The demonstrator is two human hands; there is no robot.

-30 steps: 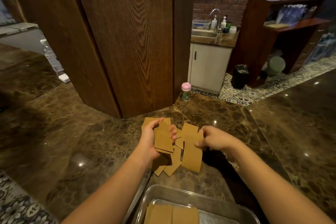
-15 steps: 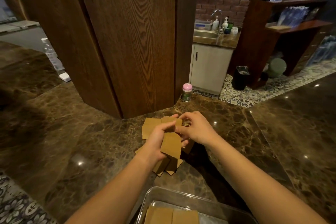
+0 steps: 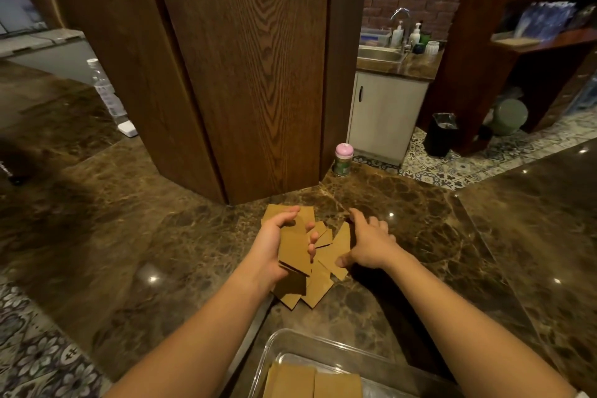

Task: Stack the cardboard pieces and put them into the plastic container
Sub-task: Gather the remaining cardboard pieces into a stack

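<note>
My left hand point(image 3: 274, 244) holds a small stack of brown cardboard pieces point(image 3: 294, 252) above the marble counter. Beneath and beside it, several loose cardboard pieces point(image 3: 336, 250) lie scattered on the counter. My right hand point(image 3: 368, 244) rests palm down on the right edge of that loose pile, fingers spread and thumb against one piece; it grips nothing. The clear plastic container point(image 3: 274, 344) sits at the near edge of the counter, with two cardboard stacks point(image 3: 313, 383) lying flat inside.
A wide wooden pillar point(image 3: 245, 74) rises just behind the pile. A small jar with a pink lid point(image 3: 343, 160) stands by its right corner. A plastic water bottle point(image 3: 105, 87) stands at the far left. Marble counter point(image 3: 452, 252) extends to both sides.
My right hand left the stack it had met in my left hand and moved right, down onto the loose pieces. My left hand keeps its stack, which is now thicker.
</note>
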